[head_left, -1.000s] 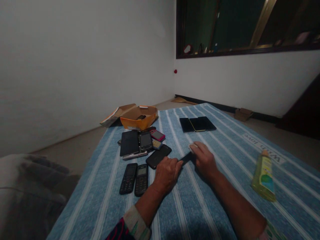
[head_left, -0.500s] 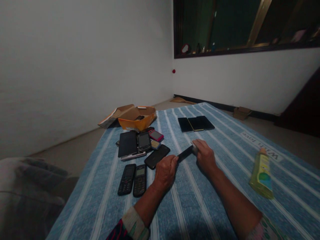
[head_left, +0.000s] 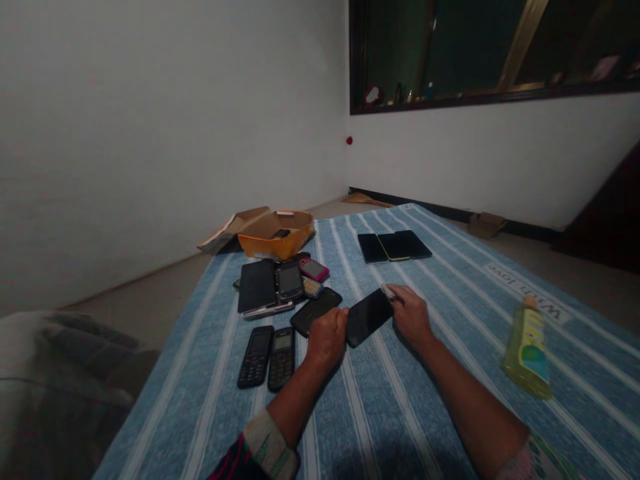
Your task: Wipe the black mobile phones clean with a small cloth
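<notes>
A black phone [head_left: 369, 320] held between two hands above blue striped cloth [head_left: 435, 420], near a white wall [head_left: 175, 133].
The left hand [head_left: 327, 339] grips its left end, the right hand [head_left: 413, 319] its right. Other phones [head_left: 257, 287] crowd leftward toward the cloth's edge; bare stripes separate the right hand from a bottle [head_left: 529, 353].

Dark left sleeve [head_left: 238, 461] with pinkish lines, pale cuff [head_left: 273, 441] with green marks, pink-and-green right sleeve [head_left: 534, 460], bare hands [head_left: 326, 339]

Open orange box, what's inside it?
At least one dark object, possibly a phone, shows inside the orange box. The front wall hides the bottom and anything lying lower.
</notes>
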The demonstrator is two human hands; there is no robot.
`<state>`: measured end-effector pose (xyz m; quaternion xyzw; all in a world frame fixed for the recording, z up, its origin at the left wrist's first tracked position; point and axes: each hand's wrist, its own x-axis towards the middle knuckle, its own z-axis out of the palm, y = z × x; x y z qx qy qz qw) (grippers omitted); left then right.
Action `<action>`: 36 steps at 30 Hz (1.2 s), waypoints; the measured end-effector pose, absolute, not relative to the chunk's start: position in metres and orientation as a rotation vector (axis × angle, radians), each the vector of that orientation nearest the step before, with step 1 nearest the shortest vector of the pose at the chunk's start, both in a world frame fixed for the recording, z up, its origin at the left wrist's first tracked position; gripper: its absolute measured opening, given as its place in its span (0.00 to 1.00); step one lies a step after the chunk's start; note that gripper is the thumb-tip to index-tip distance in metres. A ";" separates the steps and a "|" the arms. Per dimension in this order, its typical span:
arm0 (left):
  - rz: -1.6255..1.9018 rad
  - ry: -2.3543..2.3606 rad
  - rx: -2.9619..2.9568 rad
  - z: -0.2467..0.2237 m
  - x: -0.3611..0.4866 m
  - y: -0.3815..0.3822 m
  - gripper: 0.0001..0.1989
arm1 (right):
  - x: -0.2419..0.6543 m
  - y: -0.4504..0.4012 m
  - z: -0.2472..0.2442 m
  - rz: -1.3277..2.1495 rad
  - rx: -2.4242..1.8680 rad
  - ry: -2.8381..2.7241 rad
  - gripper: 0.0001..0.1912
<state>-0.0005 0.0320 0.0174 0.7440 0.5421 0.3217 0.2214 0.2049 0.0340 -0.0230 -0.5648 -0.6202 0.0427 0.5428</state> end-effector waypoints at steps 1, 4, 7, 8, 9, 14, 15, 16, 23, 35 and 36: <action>0.869 1.523 2.073 0.017 -0.001 0.032 0.19 | 0.205 0.034 -0.024 0.097 -1.351 -1.484 0.23; 0.806 1.587 2.120 0.017 -0.001 0.033 0.18 | 0.206 0.034 -0.026 0.061 -1.386 -1.545 0.24; 0.730 1.631 2.169 0.019 -0.001 0.035 0.19 | 0.206 0.031 -0.023 0.005 -1.452 -1.651 0.24; 0.701 1.644 2.185 0.020 0.000 0.035 0.19 | 0.206 0.029 -0.021 -0.012 -1.493 -1.697 0.24; 0.669 1.659 2.201 0.021 0.000 0.035 0.20 | 0.206 0.027 -0.019 -0.027 -1.544 -1.744 0.23; 0.487 1.749 2.275 0.026 0.003 0.034 0.19 | 0.206 0.019 -0.008 -0.130 -1.762 -1.879 0.15; 0.449 1.768 2.290 0.026 0.004 0.033 0.19 | 0.205 0.017 -0.007 -0.157 -1.767 -1.882 0.15; 0.413 1.785 2.305 0.026 0.005 0.031 0.19 | 0.204 0.016 -0.006 -0.182 -1.759 -1.887 0.14; 0.294 1.803 2.437 0.024 0.008 0.026 0.18 | 0.183 0.009 -0.004 -0.225 -1.642 -2.061 0.13; 0.541 1.643 2.534 0.021 -0.004 0.004 0.18 | 0.165 0.001 -0.001 -0.118 -1.478 -2.118 0.12; 0.546 1.603 2.545 0.020 -0.005 0.003 0.21 | 0.162 0.000 -0.001 -0.074 -1.402 -2.128 0.12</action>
